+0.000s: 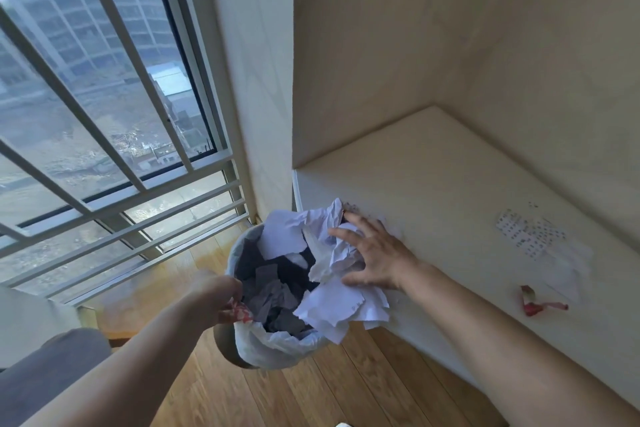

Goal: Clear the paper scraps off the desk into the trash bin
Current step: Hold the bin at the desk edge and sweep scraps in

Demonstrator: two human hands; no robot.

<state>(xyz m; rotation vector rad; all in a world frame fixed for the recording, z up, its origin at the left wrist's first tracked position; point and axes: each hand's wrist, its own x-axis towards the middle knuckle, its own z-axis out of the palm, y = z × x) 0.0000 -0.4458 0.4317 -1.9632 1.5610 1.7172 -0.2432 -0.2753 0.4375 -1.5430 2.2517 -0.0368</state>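
1. Wood floor (346, 388) fills the near ground, with a grey seat (45, 367) at the lower left.
2. Left hand (214, 298) is at the bin's (277, 350) near rim, its fingers closed on the edge where a red-and-white scrap (242, 314) shows against the white liner (263, 340).
3. Bin stands on the floor just beside the desk (450, 191); torn grey pieces (273, 291) lie inside it.
4. Right hand (374, 260) lies flat on a heap of crumpled white scraps (332, 274) at the desk's left edge, fingers spread apart; the heap overhangs the bin's opening.
5. Farther right on the desk lie a red wrapper (535, 302) and a printed paper (530, 236), apart from the hand.
6. Beyond, a barred window (104, 114) looks onto buildings.
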